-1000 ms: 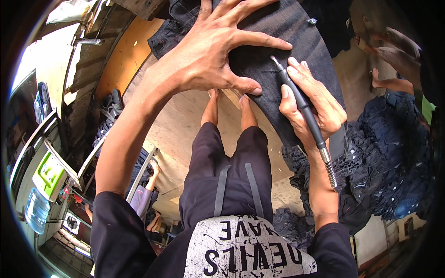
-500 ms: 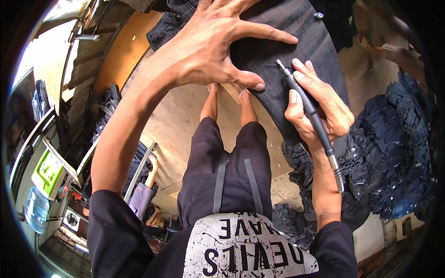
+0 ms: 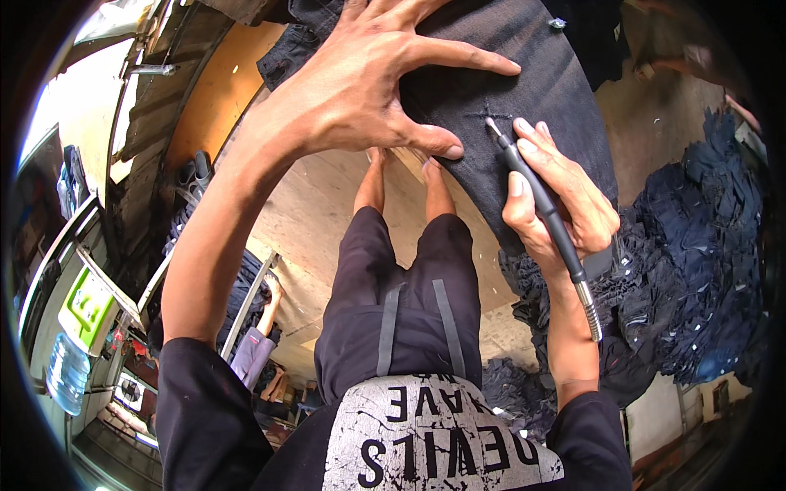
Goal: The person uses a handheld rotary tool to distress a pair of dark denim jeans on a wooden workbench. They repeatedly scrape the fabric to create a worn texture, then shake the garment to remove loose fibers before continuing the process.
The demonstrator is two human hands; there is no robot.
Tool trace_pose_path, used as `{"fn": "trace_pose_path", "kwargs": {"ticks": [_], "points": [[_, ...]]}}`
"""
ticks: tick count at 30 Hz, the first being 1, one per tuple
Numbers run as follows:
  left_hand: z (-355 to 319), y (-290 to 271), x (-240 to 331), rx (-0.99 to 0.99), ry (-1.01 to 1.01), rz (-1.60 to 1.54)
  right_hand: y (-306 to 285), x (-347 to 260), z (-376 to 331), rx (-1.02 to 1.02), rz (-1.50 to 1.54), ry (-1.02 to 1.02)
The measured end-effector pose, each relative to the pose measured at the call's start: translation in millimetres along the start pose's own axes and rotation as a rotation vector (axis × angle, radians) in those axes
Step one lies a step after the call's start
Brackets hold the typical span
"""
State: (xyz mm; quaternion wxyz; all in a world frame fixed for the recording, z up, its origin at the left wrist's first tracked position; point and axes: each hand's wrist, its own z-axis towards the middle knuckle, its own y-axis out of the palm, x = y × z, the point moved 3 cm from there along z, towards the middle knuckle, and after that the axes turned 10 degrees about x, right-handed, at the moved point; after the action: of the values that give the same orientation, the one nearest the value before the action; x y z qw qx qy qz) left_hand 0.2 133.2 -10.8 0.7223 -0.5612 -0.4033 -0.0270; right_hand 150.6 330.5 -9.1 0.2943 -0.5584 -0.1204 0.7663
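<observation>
Now your left hand (image 3: 360, 90) lies spread, fingers apart, on the dark jeans (image 3: 524, 74); your right hand (image 3: 557, 196) fingers clamp the rotary tool handpiece (image 3: 540, 204), heaped denim (image 3: 704, 270) beside.

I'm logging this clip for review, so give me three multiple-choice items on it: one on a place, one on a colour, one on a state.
1. Where does the tool tip touch?
A. the dark denim, beside the left thumb
B. the wooden floor
C. the water bottle

2. What colour is the tool's grip?
A. orange
B. black
C. white

3. How is the left hand placed?
A. clenched in a fist
B. hanging off the cloth
C. spread flat on the denim

Answers:
1 A: the tip of the pen-like rotary tool, held in the right hand, meets the dark denim at small frayed cuts.
2 B: its grip is black, with a metal end.
3 C: the left hand presses down, fingers splayed.
</observation>
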Motion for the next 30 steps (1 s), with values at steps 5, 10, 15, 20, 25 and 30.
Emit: {"fn": "trace_pose_path", "kwargs": {"ticks": [5, 10, 15, 20, 25, 30], "points": [[0.6, 1.0, -3.5, -0.027, -0.016, 0.020, 2.5, 3.0, 0.8, 0.039, -0.009, -0.015], [5.0, 3.7, -8.1, -0.081, -0.054, 0.048, -2.2, 1.3, -1.8, -0.020, 0.015, 0.011], [1.0, -0.3, -0.4, -0.028, -0.009, 0.026, -4.0, 2.0, -2.2, -0.043, 0.025, 0.017], [1.9, 7.0, -11.1, -0.056, -0.031, 0.046, -5.7, 9.0, -8.6, 0.006, 0.097, 0.021], [-8.6, -5.2, -14.6, 0.381, 0.005, -0.164, -31.5, 22.3, -32.5, 0.504, 0.285, 0.322], [-21.2, -51.7, -26.6, 0.992, -0.510, -0.005, -81.7, 12.0, -79.4, 0.675, -0.098, 0.603]]}}
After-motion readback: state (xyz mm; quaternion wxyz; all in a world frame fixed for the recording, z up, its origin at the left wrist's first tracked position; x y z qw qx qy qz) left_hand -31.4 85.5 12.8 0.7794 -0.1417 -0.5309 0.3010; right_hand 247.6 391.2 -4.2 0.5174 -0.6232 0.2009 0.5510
